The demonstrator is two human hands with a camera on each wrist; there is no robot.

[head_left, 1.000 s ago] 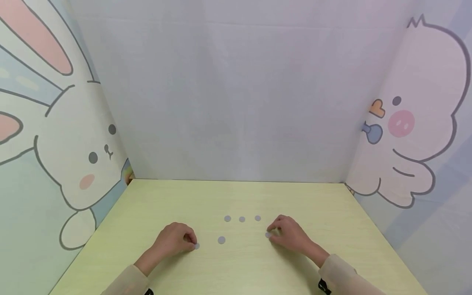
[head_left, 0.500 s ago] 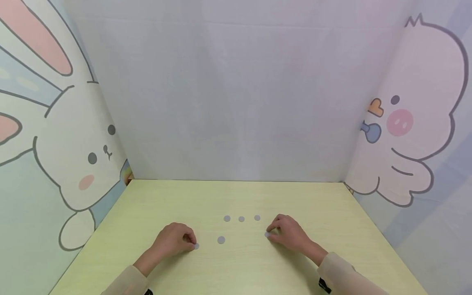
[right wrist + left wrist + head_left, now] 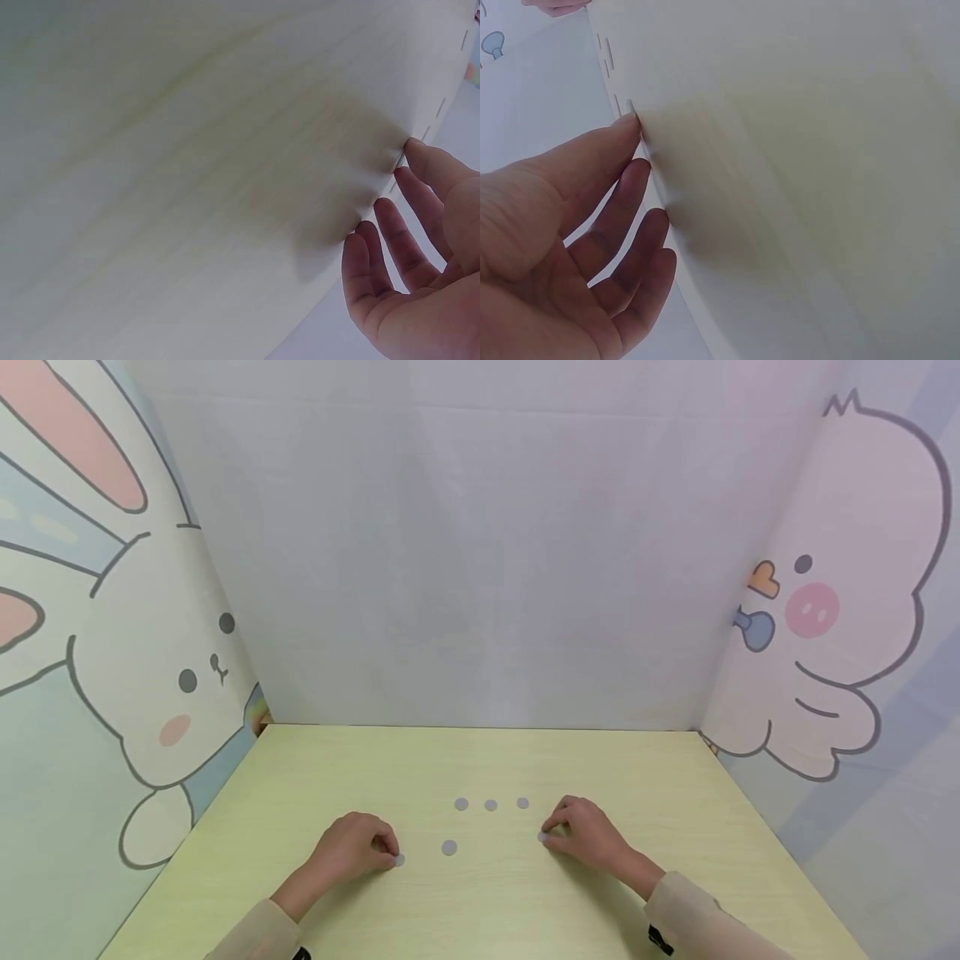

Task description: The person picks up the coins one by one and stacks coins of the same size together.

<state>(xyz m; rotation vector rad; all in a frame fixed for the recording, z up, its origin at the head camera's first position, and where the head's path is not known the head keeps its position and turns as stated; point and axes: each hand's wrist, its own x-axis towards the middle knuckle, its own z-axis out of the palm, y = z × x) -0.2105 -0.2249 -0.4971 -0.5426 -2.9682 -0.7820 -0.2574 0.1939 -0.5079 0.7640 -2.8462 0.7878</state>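
Observation:
Small flat grey discs, round and coin-like, lie on the pale wooden table (image 3: 480,910). My left hand (image 3: 352,850) pinches one grey disc (image 3: 400,860) at its left edge, and most of that disc shows past the fingertips. In the left wrist view, the thumb tip meets the disc's thin edge (image 3: 632,106) while the other fingertips sit close to the tabletop. On the right side, my right hand (image 3: 588,835) holds another grey disc (image 3: 543,837) between thumb and index finger. Those fingers cover part of it. Its other fingertips rest low at the table in the right wrist view.
Between the hands lies a single disc (image 3: 449,847). Farther back are three more in a row: a left disc (image 3: 461,804), a middle disc (image 3: 491,805) and a right disc (image 3: 522,803). A pale curtain (image 3: 480,568) stands behind the table, with cartoon-printed cloth at both sides.

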